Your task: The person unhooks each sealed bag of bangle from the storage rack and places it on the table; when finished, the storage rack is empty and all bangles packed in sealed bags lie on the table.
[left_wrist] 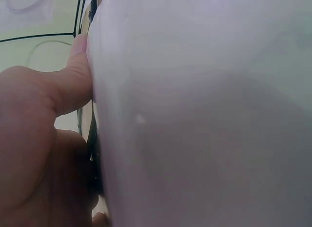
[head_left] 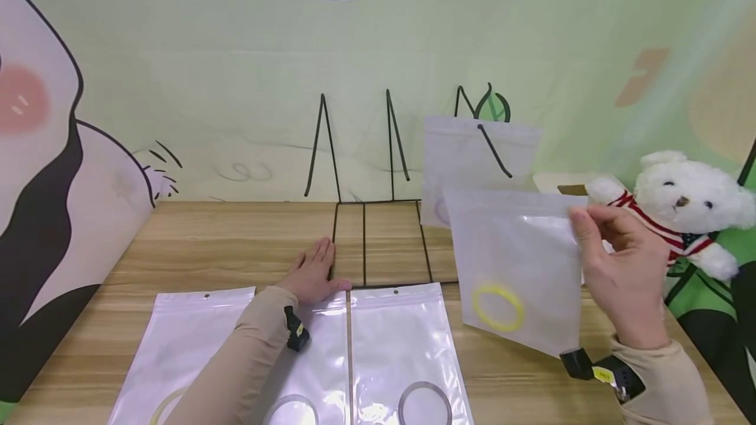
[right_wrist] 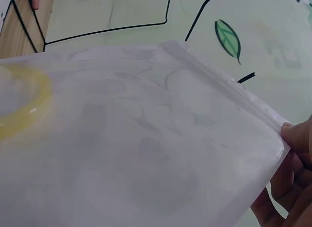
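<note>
On the left of the wooden table, three white pouches lie flat, side by side, along the near edge. The left pouch has a hang hole at its top edge and a pale ring showing through at its near end. The middle pouch is partly covered by the left forearm in a beige sleeve; a grey ring shows through near its lower end. The third pouch lies just beside it and contains a grey ring. No readable print or brand appears on any pouch.

The left hand rests palm-down on the table at the top edge of the middle pouch, fingers straight and close together, touching the base frame of a black wire rack. In the left wrist view the thumb lies against a white pouch surface.

The rack stands at the table's far side with upright wire dividers. One frosted pouch stands in its rightmost slot.

The right hand holds a further frosted pouch above the table, right of the rack, pinching its right edge near the zip strip between thumb and fingers. A yellow ring sits in its lower part.

At the far right, a white teddy bear in a red-striped top rests against the backdrop.
</note>
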`<state>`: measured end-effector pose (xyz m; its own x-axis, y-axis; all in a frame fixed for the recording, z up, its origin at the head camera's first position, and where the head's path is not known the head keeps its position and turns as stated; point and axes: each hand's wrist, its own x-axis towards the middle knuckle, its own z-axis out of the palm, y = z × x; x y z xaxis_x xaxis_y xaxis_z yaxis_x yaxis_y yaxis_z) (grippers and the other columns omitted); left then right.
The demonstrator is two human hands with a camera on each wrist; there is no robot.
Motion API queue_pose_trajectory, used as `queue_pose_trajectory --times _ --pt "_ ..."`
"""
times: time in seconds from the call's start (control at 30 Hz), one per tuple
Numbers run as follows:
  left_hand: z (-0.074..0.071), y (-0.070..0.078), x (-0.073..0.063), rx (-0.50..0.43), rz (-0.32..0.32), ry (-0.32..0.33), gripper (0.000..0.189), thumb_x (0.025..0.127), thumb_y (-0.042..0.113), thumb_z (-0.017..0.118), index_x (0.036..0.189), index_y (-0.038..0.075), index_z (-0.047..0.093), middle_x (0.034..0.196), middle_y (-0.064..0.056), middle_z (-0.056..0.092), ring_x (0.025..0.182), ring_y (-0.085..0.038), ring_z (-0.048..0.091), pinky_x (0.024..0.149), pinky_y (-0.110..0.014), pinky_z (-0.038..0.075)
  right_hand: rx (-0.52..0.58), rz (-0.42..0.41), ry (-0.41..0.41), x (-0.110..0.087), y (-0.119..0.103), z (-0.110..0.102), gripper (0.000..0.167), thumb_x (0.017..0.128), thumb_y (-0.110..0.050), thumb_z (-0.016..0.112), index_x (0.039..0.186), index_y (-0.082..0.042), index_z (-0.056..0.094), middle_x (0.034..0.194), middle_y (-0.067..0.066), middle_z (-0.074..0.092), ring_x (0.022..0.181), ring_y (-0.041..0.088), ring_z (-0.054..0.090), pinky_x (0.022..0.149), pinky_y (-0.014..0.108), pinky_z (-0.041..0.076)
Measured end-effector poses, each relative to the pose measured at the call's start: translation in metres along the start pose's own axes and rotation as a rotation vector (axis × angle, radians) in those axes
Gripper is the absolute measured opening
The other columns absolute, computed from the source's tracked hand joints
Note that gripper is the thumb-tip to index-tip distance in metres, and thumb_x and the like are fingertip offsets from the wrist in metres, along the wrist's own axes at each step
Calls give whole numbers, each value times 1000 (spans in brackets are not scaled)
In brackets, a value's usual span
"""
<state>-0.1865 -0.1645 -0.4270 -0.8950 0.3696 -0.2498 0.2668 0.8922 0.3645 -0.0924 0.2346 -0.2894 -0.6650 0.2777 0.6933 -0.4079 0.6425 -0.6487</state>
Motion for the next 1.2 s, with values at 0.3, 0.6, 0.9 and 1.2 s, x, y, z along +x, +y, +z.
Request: queue_pose_trajectory --times 0.3,0.6,0.9,1.2 --pt "-1 0 -1 -5 -7 -11 92 96 50 52 152 -7 7 160 -21 -1 147 -33 -4 117 -53 3 -61 48 -51 2 27 8 17 89 -13 71 97 2 73 76 -18 59 64 5 51 56 14 38" --pt "0 -1 0 -2 -1 -1 91 97 50 52 151 -8 8 160 -22 0 147 -34 -2 117 -53 4 -128 97 -100 2 47 16 19 90 -15 70 97 2 72 74 -3 62 61 5 49 52 13 37" --pt "0 -1 0 -2 -4 -7 91 97 50 52 151 -8 7 160 -22 0 147 -34 -3 117 -53 3 -161 144 -175 -3 64 18 22 92 -16 68 95 5 72 72 5 59 59 9 46 49 16 36" --pt "-1 -1 0 6 3 -16 91 97 51 51 151 -8 7 160 -22 -1 147 -34 -3 117 -53 3 -206 184 -291 -6 74 19 31 95 -23 64 100 6 70 77 14 63 63 10 48 50 17 39"
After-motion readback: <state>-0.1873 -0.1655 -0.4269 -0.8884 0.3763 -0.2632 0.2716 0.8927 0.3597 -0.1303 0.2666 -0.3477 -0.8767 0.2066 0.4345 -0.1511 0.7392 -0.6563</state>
